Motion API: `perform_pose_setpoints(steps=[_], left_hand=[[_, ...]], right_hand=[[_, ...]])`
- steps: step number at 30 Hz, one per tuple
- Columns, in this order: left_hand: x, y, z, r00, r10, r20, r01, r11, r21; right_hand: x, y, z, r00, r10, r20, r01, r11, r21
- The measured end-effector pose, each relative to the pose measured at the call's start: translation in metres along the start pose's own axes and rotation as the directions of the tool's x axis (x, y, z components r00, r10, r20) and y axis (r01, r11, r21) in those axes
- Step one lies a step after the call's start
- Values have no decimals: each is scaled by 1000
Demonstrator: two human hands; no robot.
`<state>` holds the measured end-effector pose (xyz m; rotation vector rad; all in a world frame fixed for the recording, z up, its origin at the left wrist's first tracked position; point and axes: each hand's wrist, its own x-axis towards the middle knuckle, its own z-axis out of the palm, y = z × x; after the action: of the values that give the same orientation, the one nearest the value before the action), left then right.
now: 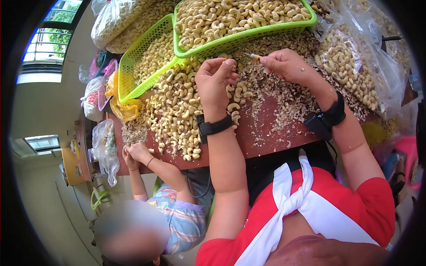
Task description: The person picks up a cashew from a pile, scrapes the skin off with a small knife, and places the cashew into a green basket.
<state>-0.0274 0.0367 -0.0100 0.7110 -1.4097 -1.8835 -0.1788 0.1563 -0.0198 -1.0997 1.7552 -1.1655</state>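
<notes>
My left hand (216,80) is closed in a pinch at the table's far side, its fingertips around what looks like a cashew nut, mostly hidden by the fingers. Facing it, my right hand (286,65) grips a small knife (254,56) with a yellowish handle, its thin blade pointing toward my left hand without touching it. Loose cashews (175,108) lie heaped left of my left wrist, and a few sit just right of it. Brown skin flakes (288,108) cover the table beneath my right hand.
A green basket (253,41) full of cashews stands beyond my hands, overlapping a yellow-green basket (126,73) at left. Clear plastic bags of cashews (346,62) lie at right. Another person's hands (138,153) work at the left edge of the red-brown table (262,144).
</notes>
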Motion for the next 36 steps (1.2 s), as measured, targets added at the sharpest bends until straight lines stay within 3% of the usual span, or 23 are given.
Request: perform_pose_setpoints(steps=[7, 10, 14, 16, 30, 36], left_hand=[[-2, -1, 8, 993, -85, 84, 109, 931, -349], [-3, 2, 10, 990, -46, 132, 96, 911, -401], [-2, -3, 9, 985, -34, 168, 98, 916, -390], [0, -8, 8, 955, 28, 295, 116, 882, -456], [-1, -13, 20, 956, 85, 281, 105, 795, -598], [-2, -14, 21, 955, 122, 269, 53, 826, -562]], right_hand=[[-5, -10, -1, 998, 37, 55, -48, 977, 210], [-7, -13, -2, 999, 30, 46, -41, 967, 250], [-4, -8, 0, 996, 19, 83, -41, 961, 273], [-4, -8, 1, 997, -2, 81, -22, 958, 285], [-7, -13, 4, 983, -47, 176, -15, 943, 331], [-7, -19, 3, 993, -49, 107, 18, 962, 274]])
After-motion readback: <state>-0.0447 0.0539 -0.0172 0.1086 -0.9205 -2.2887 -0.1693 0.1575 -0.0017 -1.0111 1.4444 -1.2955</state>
